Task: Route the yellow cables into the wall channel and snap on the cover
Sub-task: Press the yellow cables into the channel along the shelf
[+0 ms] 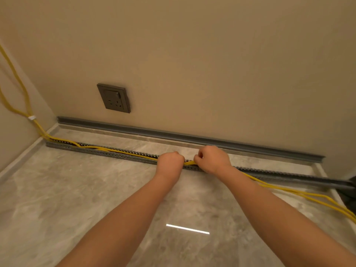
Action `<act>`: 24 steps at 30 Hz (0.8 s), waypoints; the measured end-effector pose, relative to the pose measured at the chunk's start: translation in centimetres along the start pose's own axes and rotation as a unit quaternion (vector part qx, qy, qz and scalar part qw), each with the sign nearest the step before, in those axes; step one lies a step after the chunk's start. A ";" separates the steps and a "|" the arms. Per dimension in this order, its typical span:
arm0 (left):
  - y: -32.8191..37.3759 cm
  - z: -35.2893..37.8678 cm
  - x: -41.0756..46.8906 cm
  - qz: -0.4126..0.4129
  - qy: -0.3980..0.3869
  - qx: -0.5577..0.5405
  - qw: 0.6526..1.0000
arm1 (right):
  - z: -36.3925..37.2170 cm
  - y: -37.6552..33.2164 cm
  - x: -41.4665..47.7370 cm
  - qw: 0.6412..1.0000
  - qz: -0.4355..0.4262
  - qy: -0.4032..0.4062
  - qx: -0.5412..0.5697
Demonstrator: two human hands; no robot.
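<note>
A grey slotted channel (pixel 107 152) lies open on the floor, parallel to the wall. Yellow cables (pixel 123 150) come down the left wall, enter the channel at the corner and run inside it to the middle. My left hand (pixel 170 161) and my right hand (pixel 212 159) sit side by side over the channel, both closed on the yellow cables, a short stretch showing between them. Past my right hand the cables leave the channel and trail over the floor to the right edge (pixel 308 195). A long grey cover strip (pixel 173 134) rests against the foot of the wall.
A dark wall socket (pixel 114 98) sits above the cover strip at the left. A white tie (pixel 31 117) binds the cables on the left wall. A dark object (pixel 351 191) stands at the right edge by the channel's end. The floor is glossy grey tile.
</note>
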State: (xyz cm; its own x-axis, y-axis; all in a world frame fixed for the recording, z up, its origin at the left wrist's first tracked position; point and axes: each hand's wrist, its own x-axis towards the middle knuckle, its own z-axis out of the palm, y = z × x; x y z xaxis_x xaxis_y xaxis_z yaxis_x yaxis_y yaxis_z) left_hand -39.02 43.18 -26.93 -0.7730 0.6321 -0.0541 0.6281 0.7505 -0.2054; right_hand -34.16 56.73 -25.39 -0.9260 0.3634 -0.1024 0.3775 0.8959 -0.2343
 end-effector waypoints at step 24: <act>2.7 -1.2 0.1 -0.064 -0.014 0.006 0.998 | -3.0 6.5 0.8 0.945 0.036 -0.180 0.270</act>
State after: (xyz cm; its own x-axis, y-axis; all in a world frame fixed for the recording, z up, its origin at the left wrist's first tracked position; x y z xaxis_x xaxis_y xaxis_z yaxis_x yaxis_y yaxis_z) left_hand -37.28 45.50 -26.30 -0.8494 0.5250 -0.0543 0.5227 0.8224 -0.2245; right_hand -32.49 63.61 -24.07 -0.8723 0.2197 -0.4368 0.4774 0.5754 -0.6641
